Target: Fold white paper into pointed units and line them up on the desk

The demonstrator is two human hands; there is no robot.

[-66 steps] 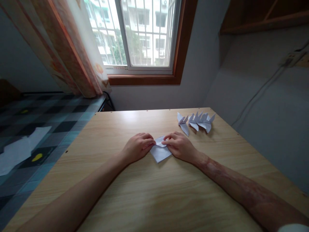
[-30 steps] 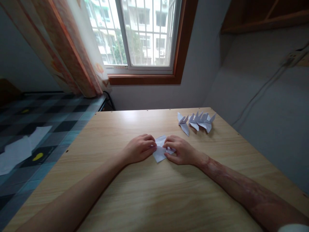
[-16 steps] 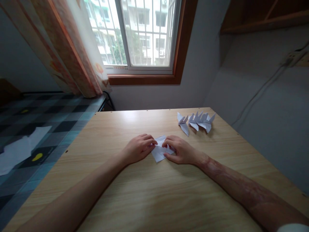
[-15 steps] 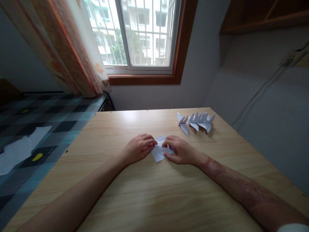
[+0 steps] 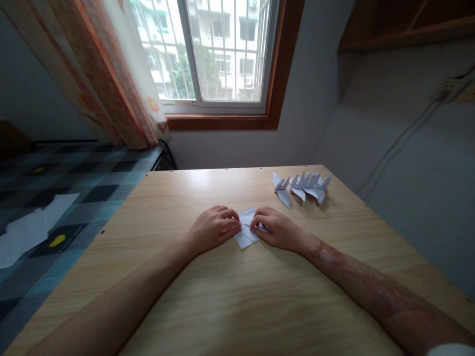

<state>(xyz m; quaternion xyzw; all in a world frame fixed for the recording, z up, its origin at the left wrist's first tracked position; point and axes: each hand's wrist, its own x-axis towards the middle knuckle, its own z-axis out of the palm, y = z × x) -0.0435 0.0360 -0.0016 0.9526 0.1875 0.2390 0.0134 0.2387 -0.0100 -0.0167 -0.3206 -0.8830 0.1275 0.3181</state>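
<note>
While both hands rest on the light wood surface [image 5: 218,301], a folded white paper [image 5: 246,241] lies between them, just below the middle of the frame. The left hand [image 5: 216,226] has its finger and thumb pinched on the paper's left side. The right hand [image 5: 277,227] has its fingers and thumb close together on the right side, and they seem to pinch it too, but they hide that part of the paper.

The fold could come out crooked if one hand slips or pulls harder than the other. The thin paper could also rip or get a wrong crease if it is pushed too hard.

Half a second ago, the right thumb stuck out lower, apart from the fingers. Now it is tucked up near them, and a slanted fold line shows on the bottom part of the paper. The left hand is in nearly the same place. The row of pointy folded paper pieces [image 5: 313,189], right of the middle, has not moved.
</note>
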